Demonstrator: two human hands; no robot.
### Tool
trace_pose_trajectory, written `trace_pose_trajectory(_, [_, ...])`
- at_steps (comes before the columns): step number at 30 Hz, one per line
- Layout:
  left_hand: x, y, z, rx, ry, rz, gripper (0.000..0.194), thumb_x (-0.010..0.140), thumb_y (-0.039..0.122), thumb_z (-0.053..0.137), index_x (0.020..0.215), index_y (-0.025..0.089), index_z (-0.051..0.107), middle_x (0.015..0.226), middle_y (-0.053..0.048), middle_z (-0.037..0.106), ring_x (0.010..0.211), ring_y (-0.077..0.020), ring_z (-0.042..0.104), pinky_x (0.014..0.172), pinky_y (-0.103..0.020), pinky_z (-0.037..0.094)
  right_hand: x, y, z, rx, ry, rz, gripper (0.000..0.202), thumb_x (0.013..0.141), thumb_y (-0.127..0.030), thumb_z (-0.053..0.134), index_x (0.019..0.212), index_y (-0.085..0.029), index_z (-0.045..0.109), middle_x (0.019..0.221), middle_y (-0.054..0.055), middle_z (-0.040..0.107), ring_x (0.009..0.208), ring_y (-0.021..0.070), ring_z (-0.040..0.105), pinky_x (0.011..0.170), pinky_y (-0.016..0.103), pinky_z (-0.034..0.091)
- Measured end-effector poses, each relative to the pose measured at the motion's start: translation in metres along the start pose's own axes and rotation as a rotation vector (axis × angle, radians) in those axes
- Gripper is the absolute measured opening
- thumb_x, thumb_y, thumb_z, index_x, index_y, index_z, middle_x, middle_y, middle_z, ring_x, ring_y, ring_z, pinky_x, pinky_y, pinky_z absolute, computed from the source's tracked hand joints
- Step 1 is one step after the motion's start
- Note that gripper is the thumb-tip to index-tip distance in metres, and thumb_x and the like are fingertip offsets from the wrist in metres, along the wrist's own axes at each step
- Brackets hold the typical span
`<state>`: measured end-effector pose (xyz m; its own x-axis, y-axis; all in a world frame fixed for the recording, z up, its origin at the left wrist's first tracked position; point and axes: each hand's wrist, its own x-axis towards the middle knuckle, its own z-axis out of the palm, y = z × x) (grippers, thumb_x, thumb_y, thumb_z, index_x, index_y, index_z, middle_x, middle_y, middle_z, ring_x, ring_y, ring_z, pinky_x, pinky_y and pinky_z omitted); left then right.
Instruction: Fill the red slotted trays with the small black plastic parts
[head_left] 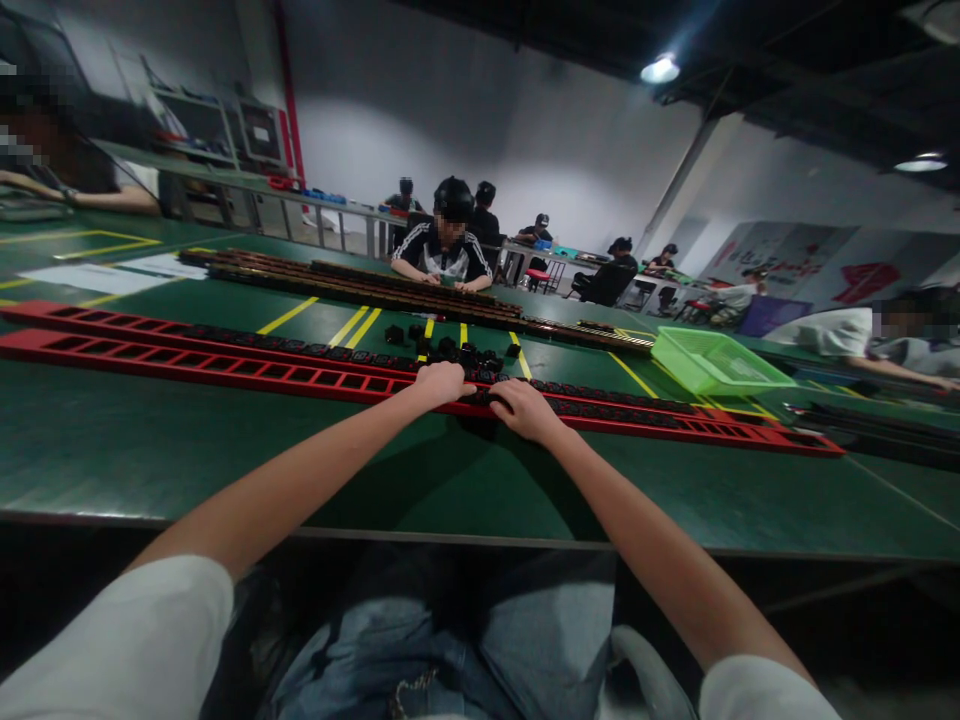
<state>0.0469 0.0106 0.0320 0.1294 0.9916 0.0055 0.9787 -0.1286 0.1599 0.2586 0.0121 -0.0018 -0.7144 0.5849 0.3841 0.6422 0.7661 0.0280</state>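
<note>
Two long red strips with square openings lie side by side across the green table. On the nearer red strip (330, 377), my left hand (442, 384) has its fingers closed around a small black part (480, 397). My right hand (523, 408) is bent over the same strip, just right of that part, its fingertips pressed at the part's edge. Black pieces fill the openings to the right of my hands, while several openings to the left are bare. The farther red strip (142, 327) holds a row of black pieces. Loose black pieces (469, 354) lie behind both strips.
A green basket (720, 362) stands at the right behind the strips. Long brown and black bars (360, 287) lie across the table's far part. White sheets (112, 274) are at the left. A person (450, 240) sits opposite, with others at both sides and farther back.
</note>
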Motion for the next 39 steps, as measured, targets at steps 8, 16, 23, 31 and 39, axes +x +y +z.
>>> trace_pose_trajectory(8, [-0.021,-0.017,0.009,0.069,0.112,0.176,0.061,0.096,0.062,0.036,0.096,0.017,0.076,0.101,-0.019,0.073,0.097,-0.0322,0.069,0.081,-0.039,0.051,-0.001,-0.014,-0.007,-0.096,-0.106,0.028,0.042,0.096,-0.036,0.060,0.132,-0.016,0.058,0.125,0.016,0.066,0.113,0.0287,0.062,0.099,0.041,0.046])
trace_pose_trajectory(16, [-0.026,-0.075,0.024,0.141,0.151,0.701,0.025,0.096,0.037,0.048,0.099,0.018,0.064,0.104,-0.009,0.069,0.093,-0.0233,0.064,0.080,-0.033,0.046,0.013,-0.033,-0.005,-0.257,-0.244,0.192,0.061,0.095,-0.063,0.053,0.131,-0.014,0.056,0.118,0.017,0.067,0.109,0.0293,0.063,0.091,0.039,0.048])
trace_pose_trajectory(23, [-0.031,-0.074,0.029,0.052,0.134,0.736,0.028,0.096,0.043,0.051,0.082,0.020,0.058,0.089,-0.004,0.064,0.076,-0.0182,0.061,0.066,-0.030,0.039,0.004,-0.043,-0.015,-0.251,-0.235,0.160,0.058,0.093,-0.067,0.052,0.119,-0.016,0.060,0.113,0.014,0.069,0.103,0.0282,0.065,0.085,0.037,0.048])
trace_pose_trajectory(31, [-0.025,-0.078,0.023,-0.133,0.386,0.678,0.028,0.098,0.038,0.045,0.103,0.018,0.063,0.114,-0.008,0.063,0.105,-0.0223,0.058,0.092,-0.034,0.046,-0.014,-0.008,-0.033,-0.208,-0.302,0.157,0.052,0.093,-0.060,0.058,0.119,-0.015,0.061,0.117,0.015,0.069,0.108,0.0270,0.065,0.087,0.034,0.047])
trace_pose_trajectory(39, [0.008,-0.139,0.022,0.023,0.304,0.159,0.050,0.096,0.049,0.043,0.132,0.018,0.060,0.140,-0.012,0.057,0.126,-0.0328,0.051,0.104,-0.046,0.041,-0.012,-0.009,-0.029,-0.153,-0.192,0.131,0.046,0.100,-0.048,0.052,0.132,-0.015,0.058,0.128,0.014,0.066,0.116,0.0266,0.062,0.094,0.036,0.048])
